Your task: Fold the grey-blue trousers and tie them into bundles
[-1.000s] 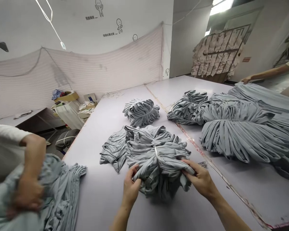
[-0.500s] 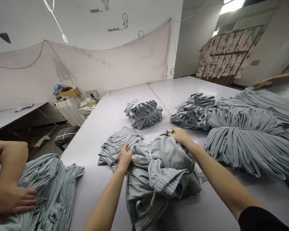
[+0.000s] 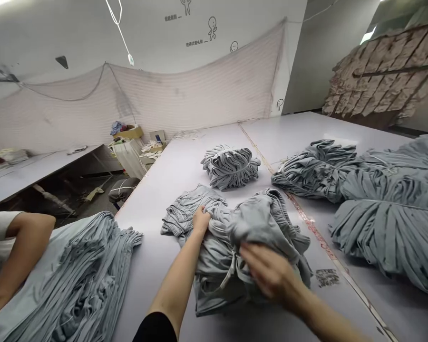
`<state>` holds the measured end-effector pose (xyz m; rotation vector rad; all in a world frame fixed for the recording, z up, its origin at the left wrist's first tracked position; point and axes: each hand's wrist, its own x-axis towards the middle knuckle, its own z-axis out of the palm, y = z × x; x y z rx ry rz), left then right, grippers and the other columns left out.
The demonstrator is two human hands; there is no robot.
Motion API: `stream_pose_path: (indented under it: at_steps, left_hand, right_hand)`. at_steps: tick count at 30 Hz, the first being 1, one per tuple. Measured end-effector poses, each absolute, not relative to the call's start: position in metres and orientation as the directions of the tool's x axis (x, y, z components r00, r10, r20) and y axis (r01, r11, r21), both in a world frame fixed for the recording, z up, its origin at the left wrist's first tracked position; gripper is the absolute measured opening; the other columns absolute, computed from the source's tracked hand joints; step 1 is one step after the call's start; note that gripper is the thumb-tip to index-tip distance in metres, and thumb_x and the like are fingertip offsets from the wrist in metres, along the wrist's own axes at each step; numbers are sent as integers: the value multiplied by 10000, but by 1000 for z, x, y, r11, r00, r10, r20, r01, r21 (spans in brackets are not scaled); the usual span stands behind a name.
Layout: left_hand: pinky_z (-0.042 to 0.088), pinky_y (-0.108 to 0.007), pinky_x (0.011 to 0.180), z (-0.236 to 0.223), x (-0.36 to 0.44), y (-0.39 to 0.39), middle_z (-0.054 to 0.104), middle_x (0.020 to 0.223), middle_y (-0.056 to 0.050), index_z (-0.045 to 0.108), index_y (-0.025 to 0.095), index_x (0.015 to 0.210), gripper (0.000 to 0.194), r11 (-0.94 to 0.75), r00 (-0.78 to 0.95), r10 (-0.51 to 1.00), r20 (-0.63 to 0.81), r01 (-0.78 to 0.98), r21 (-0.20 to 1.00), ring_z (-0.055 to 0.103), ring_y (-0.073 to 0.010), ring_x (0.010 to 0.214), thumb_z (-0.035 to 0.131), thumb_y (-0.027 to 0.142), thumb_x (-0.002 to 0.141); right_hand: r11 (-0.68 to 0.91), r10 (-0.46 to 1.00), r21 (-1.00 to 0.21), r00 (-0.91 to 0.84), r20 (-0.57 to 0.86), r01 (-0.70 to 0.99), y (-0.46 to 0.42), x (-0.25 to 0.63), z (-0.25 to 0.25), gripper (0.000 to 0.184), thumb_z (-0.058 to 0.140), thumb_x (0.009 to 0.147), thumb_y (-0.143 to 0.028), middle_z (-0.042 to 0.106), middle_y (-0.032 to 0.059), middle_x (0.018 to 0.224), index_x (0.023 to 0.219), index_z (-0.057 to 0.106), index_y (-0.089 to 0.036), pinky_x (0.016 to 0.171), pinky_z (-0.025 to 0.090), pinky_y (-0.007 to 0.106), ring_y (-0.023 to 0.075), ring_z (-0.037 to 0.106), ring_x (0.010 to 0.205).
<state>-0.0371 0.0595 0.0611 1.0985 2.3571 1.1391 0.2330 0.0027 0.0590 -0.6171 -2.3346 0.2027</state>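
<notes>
A tied bundle of grey fabric pieces (image 3: pixel 249 237) lies on the pale table (image 3: pixel 178 166) in front of me, with a white tie across its middle. My left hand (image 3: pixel 200 221) is closed on the bundle's far left edge, pinching a fold of cloth. My right hand (image 3: pixel 271 275) hovers low over the near side of the bundle, blurred by motion, so its fingers are unclear. A smaller flat piece of ribbed grey fabric (image 3: pixel 185 211) sticks out from under the bundle on the left.
Another tied grey bundle (image 3: pixel 231 166) sits farther back. Large grey bundles (image 3: pixel 385 209) fill the right side. A co-worker's arm (image 3: pixel 17 256) rests beside a grey pile (image 3: pixel 82 280) at the left. A net hangs behind; a lower table (image 3: pixel 28 171) and boxes stand at the left.
The view swung left. My right hand pulled back from the bundle's far side to its near side. My left hand stayed gripping the far left edge, and the bundle's top layer folded over.
</notes>
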Motion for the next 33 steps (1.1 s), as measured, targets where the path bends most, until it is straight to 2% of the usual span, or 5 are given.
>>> stream_pose_path:
  at_steps: [6, 11, 17, 25, 33]
  left_hand:
    - [467, -440, 841, 71, -38, 55, 650, 852, -83, 617, 146, 882, 134, 342, -651, 750, 120, 536, 772, 597, -230, 857, 560, 179, 766]
    - [357, -446, 1036, 94, -1, 8, 556, 1197, -145, 555, 165, 1073, 285, 65, -534, 714, 452, 694, 717, 430, -270, 1231, 496, 185, 796]
    - [473, -354, 807, 66, 26, -20, 604, 860, -42, 582, 194, 891, 226, -247, -64, 921, 385, 666, 704, 559, -183, 845, 426, 94, 761]
    - [476, -340, 860, 51, 18, -13, 605, 929, -54, 613, 193, 934, 265, -261, -57, 924, 378, 630, 732, 559, -171, 911, 397, 110, 804]
    - [457, -395, 967, 45, 17, -18, 598, 1079, -100, 619, 176, 1107, 388, -305, 23, 925, 380, 643, 703, 540, -200, 1038, 425, 85, 784]
  right_hand:
    - [767, 580, -198, -527, 621, 610, 74, 202, 88, 288, 420, 927, -229, 653, 97, 1204, 1037, 680, -171, 844, 522, 358, 229, 636, 1001]
    - [741, 549, -53, -558, 622, 670, 76, 177, 82, 283, 384, 940, -199, 639, 121, 1189, 1012, 654, -154, 770, 479, 346, 234, 613, 934]
    - [838, 397, -115, -452, 799, 534, 49, 201, 87, 207, 425, 941, -210, 642, 75, 934, 979, 627, -181, 716, 454, 268, 159, 597, 800]
    - [730, 645, -15, -681, 348, 684, -6, 202, 68, 122, 634, 815, -279, 604, 74, 847, 814, 560, -182, 543, 413, 270, 197, 624, 670]
    - [735, 677, -74, -720, 155, 675, 10, 205, 85, 68, 587, 843, -240, 626, 66, 852, 804, 584, -183, 524, 362, 255, 202, 642, 666]
